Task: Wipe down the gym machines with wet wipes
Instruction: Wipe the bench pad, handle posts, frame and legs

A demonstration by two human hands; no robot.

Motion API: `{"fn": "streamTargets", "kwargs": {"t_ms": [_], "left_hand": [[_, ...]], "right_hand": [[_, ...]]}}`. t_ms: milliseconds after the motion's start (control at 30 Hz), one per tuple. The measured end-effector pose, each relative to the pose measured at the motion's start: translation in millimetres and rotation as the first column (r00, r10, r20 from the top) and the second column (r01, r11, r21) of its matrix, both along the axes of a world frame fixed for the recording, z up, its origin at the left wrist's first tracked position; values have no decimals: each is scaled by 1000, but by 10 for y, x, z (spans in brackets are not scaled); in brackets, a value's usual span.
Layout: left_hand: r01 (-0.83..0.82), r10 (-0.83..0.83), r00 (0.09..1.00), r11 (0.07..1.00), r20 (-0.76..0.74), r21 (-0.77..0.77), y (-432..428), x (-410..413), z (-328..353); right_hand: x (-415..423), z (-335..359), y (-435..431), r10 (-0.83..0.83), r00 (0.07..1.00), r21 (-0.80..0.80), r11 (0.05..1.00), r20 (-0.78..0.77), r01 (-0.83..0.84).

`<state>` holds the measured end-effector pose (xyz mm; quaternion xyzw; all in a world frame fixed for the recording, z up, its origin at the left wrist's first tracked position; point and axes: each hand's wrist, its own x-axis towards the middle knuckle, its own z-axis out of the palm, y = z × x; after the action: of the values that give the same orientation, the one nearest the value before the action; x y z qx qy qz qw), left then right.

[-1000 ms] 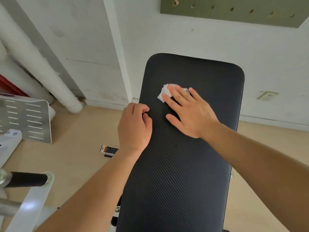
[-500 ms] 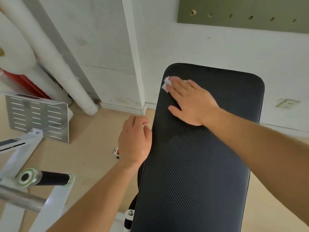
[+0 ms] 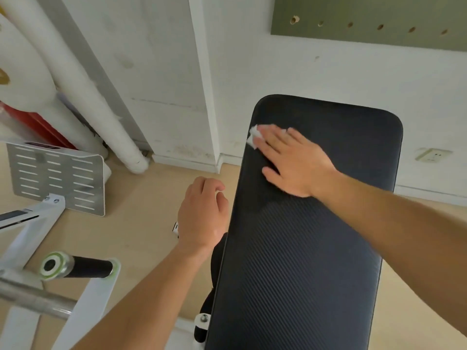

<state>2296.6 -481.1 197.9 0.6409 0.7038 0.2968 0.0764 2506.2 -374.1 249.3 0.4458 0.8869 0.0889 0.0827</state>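
Black bench pad [image 3: 303,261] needs firm, even rubs, so I press the wet wipe [image 3: 254,138] down with my flat, straight-fingered right hand [image 3: 295,162].
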Motion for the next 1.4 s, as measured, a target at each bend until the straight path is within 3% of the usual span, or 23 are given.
{"fn": "streamTargets", "kwargs": {"t_ms": [67, 133, 200, 300, 367, 433, 567, 700, 833, 933, 1000, 1100, 1200, 1267, 1400], "left_hand": [[-6, 6, 1000, 1000, -2, -16, -7, 35, -3], [-3, 3, 1000, 999, 1, -32, -48, 74, -32], [18, -18, 1000, 999, 0, -32, -123, 116, -69], [61, -62, 997, 997, -34, -45, -186, 166, -87], [115, -117, 991, 993, -63, -38, -138, 209, -42], [134, -137, 986, 990, -92, -35, -40, 263, 6], [58, -59, 998, 997, -25, -49, 120, 375, 58], [52, -53, 998, 997, -18, -52, 190, 452, 79], [90, -92, 995, 994, -28, -62, 161, 469, 111], [110, -114, 992, 992, -57, -68, 213, 474, 119], [91, -95, 994, 994, -52, -67, 263, 507, 119], [58, -60, 997, 998, -57, -40, 290, 595, 102], [63, -64, 997, 998, -49, -23, 308, 669, 108], [95, -95, 994, 995, -61, -3, 315, 707, 128], [215, -207, 971, 975, -120, 63, 305, 871, 173]], "right_hand": [[5, 191, 403, -187, 981, 28, 982, -52, 189], [-44, 151, 394, -215, 973, 44, 975, -82, 219], [-25, -75, -20, -114, 990, 48, 992, -83, 118], [152, -485, -1002, 76, 997, -113, 990, -36, -79], [283, -488, -1060, 127, 991, -155, 979, -34, -131], [275, -297, -629, 72, 997, -78, 994, -1, -72], [287, 159, 331, -211, 976, 9, 977, -46, 212], [421, -7, 71, -273, 950, 18, 960, -151, 279], [652, -472, -1003, -92, 994, -88, 992, -55, 87], [814, -407, -842, 26, 1000, -95, 995, -13, -27], [784, -191, -339, -60, 998, 17, 998, -4, 60], [796, 135, 319, -305, 947, 30, 951, -97, 309], [960, 63, 198, -387, 902, 14, 918, -190, 397], [1053, -157, -289, -348, 917, 1, 935, -195, 355], [1130, -561, -1262, -82, 985, -156, 986, -155, 58]]}}
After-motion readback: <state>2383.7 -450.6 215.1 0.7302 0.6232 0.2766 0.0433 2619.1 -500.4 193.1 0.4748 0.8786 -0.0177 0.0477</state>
